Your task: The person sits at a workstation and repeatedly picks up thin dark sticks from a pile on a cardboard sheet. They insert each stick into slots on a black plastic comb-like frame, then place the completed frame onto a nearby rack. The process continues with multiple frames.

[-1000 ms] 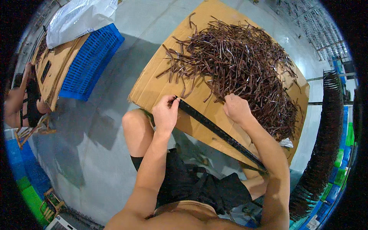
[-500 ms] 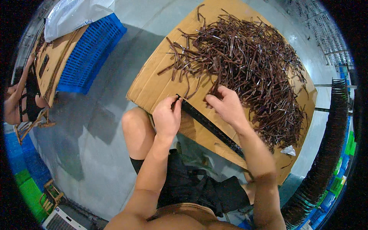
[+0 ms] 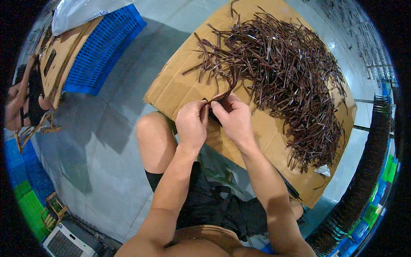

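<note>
My two hands meet over the left part of a cardboard sheet (image 3: 173, 83). My left hand (image 3: 191, 125) is closed in a pinch at the upper end of a long black strip (image 3: 289, 184). Most of that strip is hidden under my right hand and forearm. Right beside it, my right hand (image 3: 234, 119) pinches a few thin brown strips (image 3: 232, 85), whose near ends reach the left fingertips. Whether these ends touch the black strip is too small to tell. A large heap of similar brown strips (image 3: 291, 85) covers the sheet's far and right side.
A blue plastic crate (image 3: 102, 51) stands at the far left, with cardboard and a white bag (image 3: 85, 15) on top. Another person (image 3: 30, 96) sits beyond it. Along the right runs a long row of hanging dark strips (image 3: 368, 171). A white scrap (image 3: 323, 170) lies by the heap.
My right hand has come left and down from the heap's edge to my left hand, bringing brown strips with it. The left hand still pinches near the black strip's end.
</note>
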`<action>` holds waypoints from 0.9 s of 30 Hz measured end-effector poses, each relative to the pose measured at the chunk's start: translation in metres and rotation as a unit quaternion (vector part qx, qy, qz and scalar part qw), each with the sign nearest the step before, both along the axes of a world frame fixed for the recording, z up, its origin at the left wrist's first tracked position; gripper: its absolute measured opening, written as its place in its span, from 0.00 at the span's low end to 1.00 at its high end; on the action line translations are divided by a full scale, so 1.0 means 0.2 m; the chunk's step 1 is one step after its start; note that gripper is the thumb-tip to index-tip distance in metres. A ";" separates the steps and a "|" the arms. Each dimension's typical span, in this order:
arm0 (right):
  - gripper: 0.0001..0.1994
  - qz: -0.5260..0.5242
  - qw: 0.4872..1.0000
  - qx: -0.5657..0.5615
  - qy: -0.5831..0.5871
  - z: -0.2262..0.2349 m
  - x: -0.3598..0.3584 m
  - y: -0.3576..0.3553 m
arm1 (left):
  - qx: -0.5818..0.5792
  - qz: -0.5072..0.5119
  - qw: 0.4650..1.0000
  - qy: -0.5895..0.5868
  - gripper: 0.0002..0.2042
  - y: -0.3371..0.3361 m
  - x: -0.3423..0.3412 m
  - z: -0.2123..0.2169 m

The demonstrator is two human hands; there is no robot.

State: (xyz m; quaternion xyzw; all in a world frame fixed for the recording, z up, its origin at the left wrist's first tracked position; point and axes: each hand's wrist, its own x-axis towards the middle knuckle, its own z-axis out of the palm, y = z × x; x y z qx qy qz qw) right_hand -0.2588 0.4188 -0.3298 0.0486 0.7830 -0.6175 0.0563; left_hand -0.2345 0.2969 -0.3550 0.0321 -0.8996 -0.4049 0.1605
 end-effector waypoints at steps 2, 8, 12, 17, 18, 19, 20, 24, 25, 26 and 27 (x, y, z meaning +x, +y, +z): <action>0.14 -0.001 1.000 0.005 -0.003 0.00 0.01 0.00 | -0.003 0.000 1.000 -0.004 0.06 0.00 0.00 0.00; 0.12 0.007 0.995 0.094 0.036 0.04 0.02 -0.03 | 0.005 -0.002 1.000 -0.008 0.06 -0.01 0.01 0.02; 0.11 0.046 0.973 0.208 0.088 0.11 0.03 -0.05 | 0.045 -0.010 0.999 -0.022 0.06 -0.02 0.01 0.00; 0.09 0.025 0.988 0.127 0.086 0.08 0.03 -0.03 | 0.082 0.015 0.996 -0.041 0.07 0.00 0.02 0.03; 0.09 0.014 0.993 0.092 0.070 0.06 0.04 -0.01 | 0.051 0.018 0.998 -0.020 0.07 0.01 0.02 0.04; 0.09 0.005 0.997 0.057 0.050 0.05 0.06 -0.01 | 0.044 0.031 0.999 -0.002 0.07 0.02 0.05 0.04; 0.09 -0.003 0.999 0.021 0.029 0.04 0.07 -0.01 | 0.051 0.018 0.998 -0.017 0.08 0.02 0.06 0.04; 0.10 -0.018 0.989 0.078 0.125 0.03 0.06 0.02 | 0.086 -0.025 0.995 -0.036 0.09 0.04 0.09 0.04; 0.09 -0.011 0.983 0.084 0.163 0.05 0.07 0.01 | 0.079 -0.024 0.996 -0.029 0.09 0.05 0.09 0.04; 0.09 -0.027 0.985 0.080 0.152 0.07 0.07 0.01 | 0.072 -0.022 0.997 -0.021 0.09 0.05 0.09 0.04; 0.09 -0.043 0.986 0.076 0.141 0.08 0.08 0.00 | 0.071 -0.023 0.997 -0.025 0.09 0.04 0.09 0.03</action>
